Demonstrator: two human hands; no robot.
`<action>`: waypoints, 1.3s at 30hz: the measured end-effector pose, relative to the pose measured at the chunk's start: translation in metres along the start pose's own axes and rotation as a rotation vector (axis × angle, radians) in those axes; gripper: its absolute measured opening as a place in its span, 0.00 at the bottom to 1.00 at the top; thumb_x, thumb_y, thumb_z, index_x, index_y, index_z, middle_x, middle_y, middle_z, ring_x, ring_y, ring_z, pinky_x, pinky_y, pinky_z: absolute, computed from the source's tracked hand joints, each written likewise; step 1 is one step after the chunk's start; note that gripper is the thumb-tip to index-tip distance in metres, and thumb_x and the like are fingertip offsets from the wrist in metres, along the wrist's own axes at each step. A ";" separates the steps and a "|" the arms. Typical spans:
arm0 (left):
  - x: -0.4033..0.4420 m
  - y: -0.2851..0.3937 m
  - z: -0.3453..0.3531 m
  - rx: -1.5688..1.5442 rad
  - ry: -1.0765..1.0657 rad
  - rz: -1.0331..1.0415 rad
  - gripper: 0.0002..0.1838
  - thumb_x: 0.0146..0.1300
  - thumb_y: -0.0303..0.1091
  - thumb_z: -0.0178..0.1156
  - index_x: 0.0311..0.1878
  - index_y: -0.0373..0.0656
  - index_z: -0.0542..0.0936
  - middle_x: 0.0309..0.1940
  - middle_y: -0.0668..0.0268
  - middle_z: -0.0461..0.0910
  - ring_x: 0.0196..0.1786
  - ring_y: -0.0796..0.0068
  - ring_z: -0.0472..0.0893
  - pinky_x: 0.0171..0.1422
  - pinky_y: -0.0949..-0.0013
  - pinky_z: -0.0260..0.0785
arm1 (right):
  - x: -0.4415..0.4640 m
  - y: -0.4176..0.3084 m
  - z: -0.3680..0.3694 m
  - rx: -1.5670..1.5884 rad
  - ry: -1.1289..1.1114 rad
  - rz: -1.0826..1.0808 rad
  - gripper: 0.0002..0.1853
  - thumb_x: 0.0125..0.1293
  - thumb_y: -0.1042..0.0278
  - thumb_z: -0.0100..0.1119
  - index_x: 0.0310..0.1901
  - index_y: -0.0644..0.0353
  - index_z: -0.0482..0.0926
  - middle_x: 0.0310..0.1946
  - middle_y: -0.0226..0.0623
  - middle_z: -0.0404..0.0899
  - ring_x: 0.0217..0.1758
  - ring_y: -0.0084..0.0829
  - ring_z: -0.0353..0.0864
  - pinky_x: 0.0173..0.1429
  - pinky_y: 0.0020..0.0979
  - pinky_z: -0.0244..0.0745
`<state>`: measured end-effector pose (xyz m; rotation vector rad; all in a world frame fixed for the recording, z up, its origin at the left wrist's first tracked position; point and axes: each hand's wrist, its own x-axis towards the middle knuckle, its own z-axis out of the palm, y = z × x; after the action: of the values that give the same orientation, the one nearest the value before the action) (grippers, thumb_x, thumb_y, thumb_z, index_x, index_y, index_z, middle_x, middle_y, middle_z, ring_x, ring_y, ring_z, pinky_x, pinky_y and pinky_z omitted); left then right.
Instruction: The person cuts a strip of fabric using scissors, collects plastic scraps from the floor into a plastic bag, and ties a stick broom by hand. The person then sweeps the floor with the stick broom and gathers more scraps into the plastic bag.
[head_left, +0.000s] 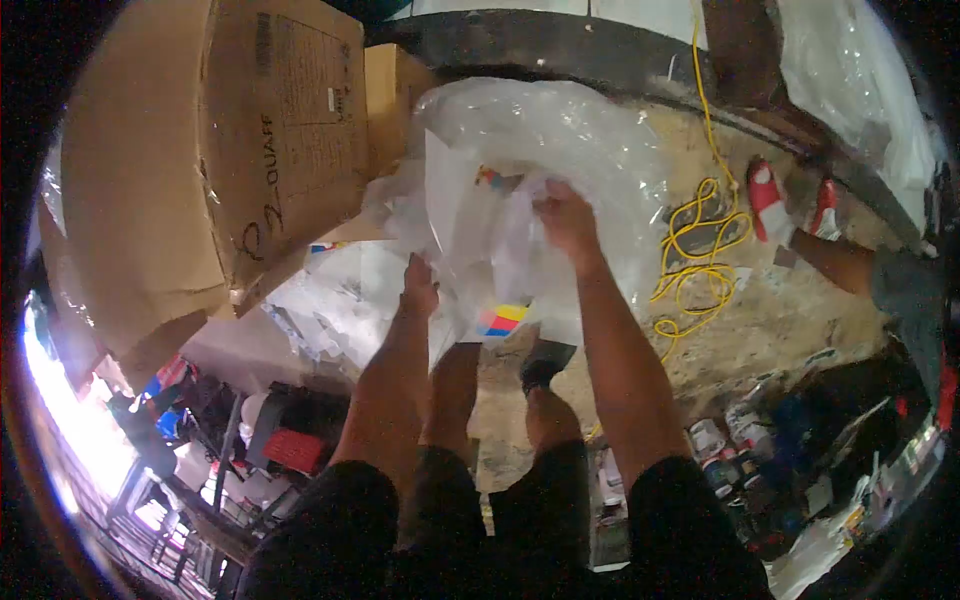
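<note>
One cardboard box (285, 160) beside plastic (540, 125)

Beige floor (800, 330) (stained, patchy) lies right; white glare (60, 410) burns far left.

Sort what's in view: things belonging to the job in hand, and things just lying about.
Job: plastic sheeting, with right hand and left hand at it; perhaps the cardboard box.
Apparently lying about: yellow cord; red item, lower left; clutter, lower right.

White sheet (512, 250), creased, colour-patched; crumpled translucent plastic (620, 150) beside it.
</note>
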<state>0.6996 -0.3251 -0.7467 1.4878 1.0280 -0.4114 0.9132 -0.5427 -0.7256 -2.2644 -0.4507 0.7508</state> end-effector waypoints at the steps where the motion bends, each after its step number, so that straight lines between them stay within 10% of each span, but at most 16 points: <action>1: 0.015 -0.007 0.002 0.515 -0.073 0.309 0.25 0.63 0.40 0.50 0.62 0.42 0.64 0.58 0.59 0.68 0.62 0.67 0.63 0.66 0.66 0.50 | -0.004 -0.009 -0.002 -0.021 0.000 0.000 0.28 0.56 0.61 0.60 0.58 0.58 0.67 0.44 0.43 0.77 0.46 0.42 0.76 0.52 0.35 0.72; 4: 0.002 0.044 0.018 0.691 -0.192 0.342 0.23 0.62 0.37 0.52 0.59 0.38 0.66 0.55 0.60 0.71 0.56 0.70 0.69 0.60 0.66 0.60 | -0.030 -0.040 0.013 0.137 0.144 0.103 0.24 0.57 0.63 0.58 0.56 0.57 0.70 0.40 0.40 0.79 0.47 0.43 0.76 0.50 0.34 0.72; 7: -0.009 0.074 0.036 -0.310 -0.012 0.590 0.14 0.61 0.33 0.52 0.48 0.37 0.73 0.42 0.64 0.76 0.38 0.75 0.75 0.39 0.70 0.69 | -0.045 -0.031 0.046 -0.237 -0.286 0.144 0.17 0.55 0.64 0.58 0.47 0.59 0.75 0.43 0.41 0.77 0.49 0.43 0.74 0.55 0.37 0.68; 9: -0.022 0.096 0.016 -0.023 0.148 0.072 0.09 0.61 0.33 0.53 0.40 0.37 0.74 0.32 0.66 0.76 0.31 0.79 0.73 0.35 0.70 0.68 | -0.056 -0.039 0.055 -0.500 -0.214 0.023 0.16 0.54 0.65 0.58 0.44 0.61 0.74 0.49 0.47 0.73 0.53 0.45 0.71 0.61 0.46 0.60; 10: -0.012 0.076 -0.001 -0.215 0.222 0.286 0.08 0.61 0.32 0.53 0.38 0.37 0.75 0.29 0.66 0.76 0.28 0.80 0.72 0.33 0.71 0.68 | -0.064 -0.051 0.051 -0.498 -0.217 0.030 0.16 0.54 0.65 0.58 0.44 0.61 0.74 0.49 0.47 0.73 0.53 0.45 0.71 0.61 0.46 0.60; 15: -0.095 0.175 -0.020 -0.139 0.493 0.411 0.09 0.63 0.26 0.51 0.44 0.35 0.74 0.30 0.67 0.76 0.33 0.81 0.73 0.41 0.75 0.69 | -0.130 -0.179 -0.039 0.352 0.420 -0.099 0.15 0.57 0.64 0.56 0.43 0.63 0.73 0.52 0.51 0.69 0.55 0.48 0.68 0.60 0.46 0.59; 17: -0.120 0.189 -0.034 -0.268 0.224 0.633 0.17 0.65 0.30 0.48 0.55 0.35 0.70 0.42 0.63 0.76 0.46 0.77 0.74 0.54 0.71 0.66 | -0.194 -0.227 -0.062 0.759 0.122 0.049 0.16 0.61 0.62 0.54 0.47 0.63 0.71 0.49 0.48 0.70 0.53 0.42 0.69 0.56 0.38 0.64; 19: -0.158 0.202 -0.049 0.676 0.349 0.968 0.23 0.63 0.32 0.51 0.62 0.41 0.65 0.59 0.57 0.67 0.65 0.67 0.63 0.59 0.64 0.66 | -0.232 -0.269 -0.107 0.964 -0.311 0.062 0.16 0.64 0.63 0.52 0.49 0.63 0.69 0.44 0.41 0.72 0.46 0.32 0.73 0.50 0.31 0.68; 21: -0.218 0.198 -0.045 -0.119 -0.205 0.695 0.29 0.63 0.51 0.43 0.60 0.38 0.65 0.59 0.57 0.64 0.65 0.66 0.61 0.65 0.61 0.53 | -0.261 -0.297 -0.134 1.189 -0.511 -0.022 0.16 0.63 0.63 0.54 0.49 0.61 0.70 0.40 0.36 0.72 0.45 0.29 0.72 0.49 0.30 0.67; 24: -0.300 0.171 -0.056 -0.265 -0.518 0.493 0.39 0.63 0.65 0.35 0.46 0.33 0.75 0.47 0.55 0.73 0.55 0.64 0.69 0.62 0.60 0.56 | -0.301 -0.292 -0.132 1.602 -0.466 0.103 0.14 0.60 0.69 0.56 0.48 0.60 0.70 0.41 0.35 0.73 0.45 0.28 0.72 0.51 0.30 0.68; 30: -0.472 0.237 -0.087 -0.279 0.266 0.412 0.33 0.53 0.64 0.54 0.31 0.36 0.75 0.24 0.63 0.75 0.28 0.70 0.75 0.33 0.70 0.66 | -0.318 -0.227 -0.155 1.207 -0.311 0.266 0.24 0.58 0.64 0.61 0.54 0.59 0.66 0.38 0.34 0.75 0.42 0.27 0.75 0.46 0.27 0.71; 33: -0.539 0.225 -0.091 -0.156 -0.146 0.439 0.29 0.45 0.51 0.71 0.39 0.34 0.77 0.32 0.61 0.78 0.38 0.65 0.78 0.44 0.63 0.69 | -0.367 -0.201 -0.122 1.314 -0.549 0.297 0.30 0.52 0.51 0.67 0.54 0.56 0.70 0.36 0.38 0.71 0.39 0.31 0.71 0.44 0.31 0.70; 34: -0.548 0.218 -0.078 -0.039 -0.335 0.538 0.22 0.53 0.41 0.67 0.44 0.34 0.76 0.37 0.60 0.79 0.41 0.69 0.78 0.46 0.65 0.69 | -0.389 -0.178 -0.090 0.915 -0.500 0.068 0.27 0.53 0.53 0.63 0.50 0.59 0.70 0.36 0.41 0.72 0.40 0.35 0.72 0.45 0.34 0.69; 37: -0.553 0.235 -0.033 -0.118 -0.819 -0.221 0.18 0.57 0.33 0.63 0.49 0.35 0.74 0.42 0.60 0.78 0.47 0.69 0.76 0.51 0.64 0.68 | -0.425 -0.190 -0.055 0.414 -0.371 -0.009 0.25 0.53 0.55 0.62 0.49 0.61 0.70 0.37 0.44 0.72 0.42 0.39 0.72 0.46 0.36 0.69; 39: -0.542 0.197 -0.014 -0.149 -0.880 -0.006 0.14 0.63 0.33 0.56 0.49 0.37 0.72 0.42 0.61 0.75 0.44 0.72 0.74 0.49 0.67 0.67 | -0.429 -0.199 -0.041 0.250 -0.333 0.014 0.24 0.53 0.56 0.61 0.47 0.62 0.70 0.38 0.46 0.72 0.43 0.42 0.72 0.47 0.38 0.69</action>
<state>0.5545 -0.4828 -0.2107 0.9928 0.3446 -0.8720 0.5877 -0.6417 -0.3950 -1.9181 -0.4666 1.1334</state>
